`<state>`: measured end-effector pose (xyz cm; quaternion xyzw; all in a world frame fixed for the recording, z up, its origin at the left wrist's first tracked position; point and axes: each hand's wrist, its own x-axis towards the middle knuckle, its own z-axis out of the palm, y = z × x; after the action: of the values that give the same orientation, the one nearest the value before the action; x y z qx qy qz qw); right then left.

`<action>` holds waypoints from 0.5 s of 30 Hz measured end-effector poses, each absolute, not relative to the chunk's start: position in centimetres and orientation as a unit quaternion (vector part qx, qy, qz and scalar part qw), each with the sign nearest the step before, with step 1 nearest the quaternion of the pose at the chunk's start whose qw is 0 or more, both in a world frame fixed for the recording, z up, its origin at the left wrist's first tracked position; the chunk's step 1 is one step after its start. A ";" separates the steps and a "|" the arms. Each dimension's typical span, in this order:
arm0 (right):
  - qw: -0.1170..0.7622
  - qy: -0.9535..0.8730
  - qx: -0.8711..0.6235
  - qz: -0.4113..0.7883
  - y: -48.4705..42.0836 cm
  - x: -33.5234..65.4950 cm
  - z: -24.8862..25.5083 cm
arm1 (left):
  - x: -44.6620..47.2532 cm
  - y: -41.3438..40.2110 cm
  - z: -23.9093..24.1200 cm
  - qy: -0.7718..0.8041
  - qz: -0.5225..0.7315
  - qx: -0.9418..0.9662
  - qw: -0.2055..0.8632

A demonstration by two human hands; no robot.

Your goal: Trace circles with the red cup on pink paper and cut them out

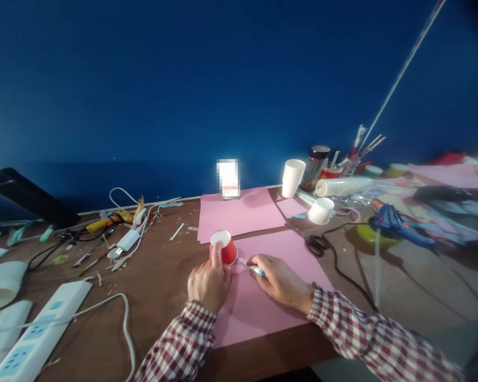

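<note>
L hand (207, 286) was clamped round a red cup (231, 254), index finger laid on its white round end, which faced up; couldn't tell if that end was mouth or base. Cup sat at the back L corner of the front pink sheet (258, 313), nr the middle of the brown tabletop (155, 302). R hand (282, 278) rested on the same sheet, fingers closed on a white pen (257, 269) w/ a blue end, its tip pointing at the cup's R side; couldn't tell if they touched. Hands were apart, w/ a short gap b/w them; both sleeves red-&-white check. More pink sheets (242, 215) lay behind, twd the tabletop's back edge. Blk scissors (316, 245) were just off the front sheet's back R corner, w/ a dark cable (340, 273) running past twd the front edge. Nr the back edge, R of centre: tall white cup (293, 178), upright, & a dark-lidded jar (317, 164); a short white cup (321, 210) was a bit fwd of them. White power strip (69, 297) ran slantwise at the tabletop's front L corner. A yellow-handled tool (109, 220) lay nr the back edge, L side. Far R was blurred.
</note>
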<state>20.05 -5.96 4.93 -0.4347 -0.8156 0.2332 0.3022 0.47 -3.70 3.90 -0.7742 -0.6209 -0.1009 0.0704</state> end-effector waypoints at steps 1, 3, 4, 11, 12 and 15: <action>0.302 -0.817 -0.432 0.234 -6.0 20.1 4.9 | 0.5 -3.7 4.0 -0.621 -0.099 -0.774 0.071; 0.309 -0.817 -0.425 0.237 -6.2 20.1 5.1 | 0.4 -3.7 4.3 -0.622 -0.094 -0.773 0.075; 0.315 -0.817 -0.421 0.237 -6.2 20.2 5.2 | 0.4 -3.7 4.5 -0.624 -0.088 -0.772 0.076; 0.305 -0.854 -0.380 0.181 -6.7 21.1 6.5 | -0.1 -4.0 7.6 -0.635 -0.021 -0.770 0.058; 0.292 -0.866 -0.370 0.168 -6.7 21.1 6.7 | -0.2 -4.0 8.3 -0.633 -0.010 -0.772 0.049; 0.257 -0.898 -0.336 0.119 -7.1 20.8 7.2 | -0.6 -3.6 10.5 -0.618 0.019 -0.785 0.014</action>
<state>20.77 -7.10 7.22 -0.3358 -0.8984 0.1185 0.2570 -0.65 -3.58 10.53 -0.7854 -0.6185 0.0189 0.0138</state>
